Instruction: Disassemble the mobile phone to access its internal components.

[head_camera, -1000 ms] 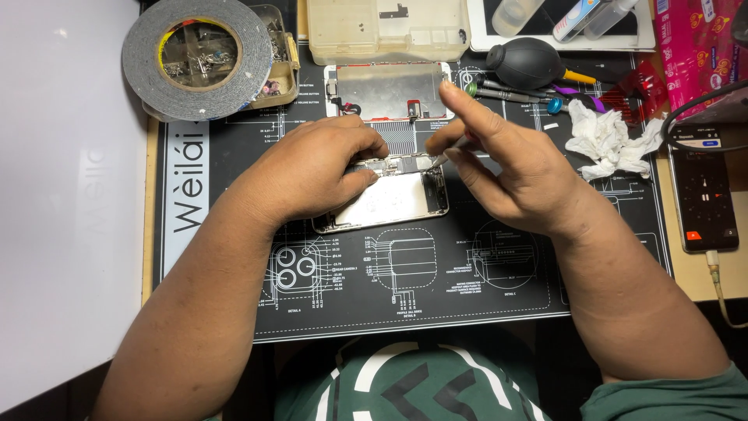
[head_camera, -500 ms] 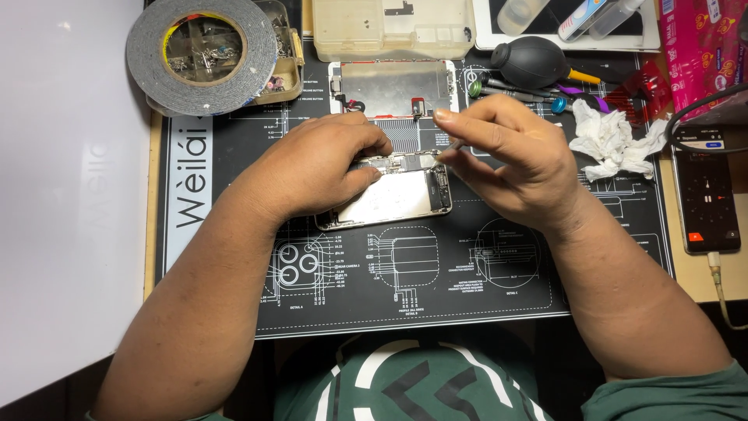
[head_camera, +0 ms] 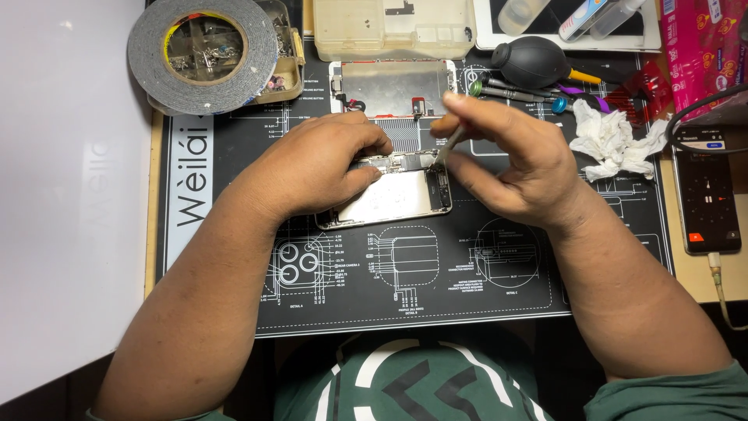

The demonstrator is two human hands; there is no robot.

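left hand (head_camera: 312, 168) covers most of the opened silver phone body (head_camera: 393, 195) lying mid black repair mat (head_camera: 467, 273), palm down, fingers clamped on it. right hand (head_camera: 514, 160) pinches a thin metal tool (head_camera: 448, 144), its tip hard to make out.

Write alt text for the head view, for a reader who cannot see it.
A person's left hand steadies an opened silver smartphone body on a black printed work mat, while the right hand holds a thin metal tool to its circuit area. Behind lie a grey tape roll, a black rubber air blower and crumpled white tissue.
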